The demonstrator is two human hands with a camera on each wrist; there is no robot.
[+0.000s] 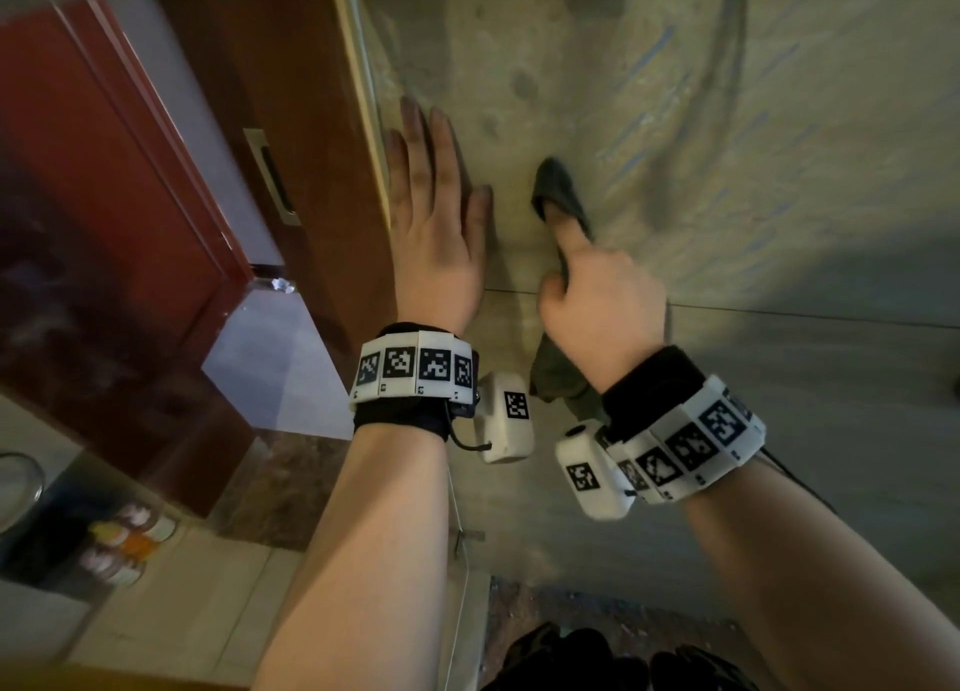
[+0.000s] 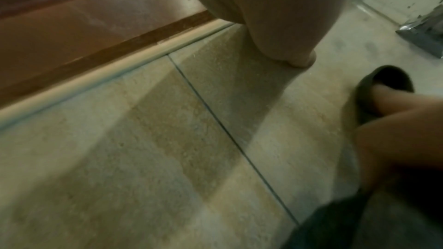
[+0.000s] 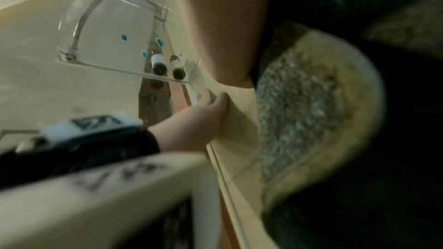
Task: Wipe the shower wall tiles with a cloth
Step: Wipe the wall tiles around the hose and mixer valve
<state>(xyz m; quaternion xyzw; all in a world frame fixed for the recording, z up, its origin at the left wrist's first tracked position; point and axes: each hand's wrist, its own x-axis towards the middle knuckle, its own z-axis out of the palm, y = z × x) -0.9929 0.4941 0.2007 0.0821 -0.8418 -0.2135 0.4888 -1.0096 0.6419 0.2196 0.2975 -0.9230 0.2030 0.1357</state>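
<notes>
My right hand [image 1: 602,295] has its fingers [image 1: 569,230] curled round the dark cloth [image 1: 558,191], the forefinger pushed up inside a fold so the cloth caps its tip against the wall tiles [image 1: 779,181], while the loose tail hangs below my wrist at six o'clock. My left hand [image 1: 436,233] lies flat and open on the same wall, at nine o'clock from the cloth, holding nothing and close to the pale corner trim [image 1: 363,97]. I judge the wiping is under way but far from done: streaks show on the tile at two o'clock from the cloth. To do this step well, I should spread more of the cloth under my fingers rather than work with one fingertip, press evenly, and sweep in overlapping passes toward those streaks, then down past the grout line [image 1: 779,316] at five o'clock. The braced left hand steadies me, but I ought to lift it before wiping there, or I will leave a patch untouched. The hanging tail could drag, so gathering it seems wise.
</notes>
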